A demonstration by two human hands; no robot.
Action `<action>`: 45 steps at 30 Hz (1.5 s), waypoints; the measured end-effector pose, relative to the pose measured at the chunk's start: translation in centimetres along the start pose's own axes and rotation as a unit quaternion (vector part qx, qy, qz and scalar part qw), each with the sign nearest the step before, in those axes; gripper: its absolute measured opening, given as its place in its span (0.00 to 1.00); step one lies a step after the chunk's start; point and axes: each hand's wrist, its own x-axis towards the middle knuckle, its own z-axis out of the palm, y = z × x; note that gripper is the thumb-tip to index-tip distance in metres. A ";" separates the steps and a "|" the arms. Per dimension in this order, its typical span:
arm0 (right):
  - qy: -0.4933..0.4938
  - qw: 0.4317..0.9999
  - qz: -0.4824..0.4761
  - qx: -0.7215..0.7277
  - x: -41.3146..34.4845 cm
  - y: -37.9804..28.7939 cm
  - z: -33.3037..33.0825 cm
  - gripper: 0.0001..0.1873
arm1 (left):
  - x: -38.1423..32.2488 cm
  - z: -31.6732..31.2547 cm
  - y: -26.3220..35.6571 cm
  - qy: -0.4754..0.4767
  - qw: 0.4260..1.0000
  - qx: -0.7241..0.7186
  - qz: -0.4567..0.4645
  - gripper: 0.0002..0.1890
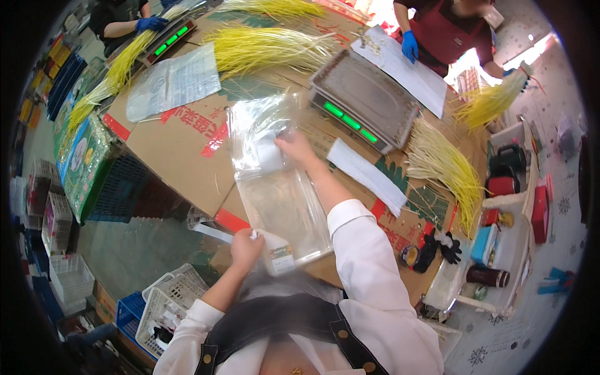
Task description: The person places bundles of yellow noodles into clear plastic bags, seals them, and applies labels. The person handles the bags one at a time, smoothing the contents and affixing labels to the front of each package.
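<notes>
Before me on a cardboard-covered table lie clear plastic bags (286,206), overlapping one another. My left hand (247,248) is closed on a white label strip (212,232) at the table's near edge, beside a bag bearing a printed label (281,257). Over the upper bags reaches my right hand (294,146), its fingers at a whitish patch (269,150); glare and blur hide whether it grips anything. A bundle of white twist ties (368,176) lies to the right of my right forearm. Behind it stands a digital scale (365,96) with a lit green display.
Yellow chive bundles (267,49) lie at the back, with another bundle (443,171) on the right. Two people in blue gloves (409,46) stand across the table. Black gloves (436,251) lie near the right edge, beside a trolley (511,276). White plastic baskets (171,304) stand at lower left.
</notes>
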 end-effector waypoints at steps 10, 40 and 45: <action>0.139 0.986 0.062 -0.068 8.0 0.1 1.1 0.32 | 2.5 -1.7 -1.7 0.022 0.999 -0.038 0.015 0.11; -0.188 0.948 0.169 0.195 -26.0 -9.6 7.5 0.10 | -5.9 -12.1 3.2 0.017 0.966 -0.074 0.245 0.17; -0.157 0.976 0.089 0.125 -25.5 -10.6 8.5 0.11 | -5.9 -11.1 1.3 -0.136 0.942 -0.299 0.069 0.07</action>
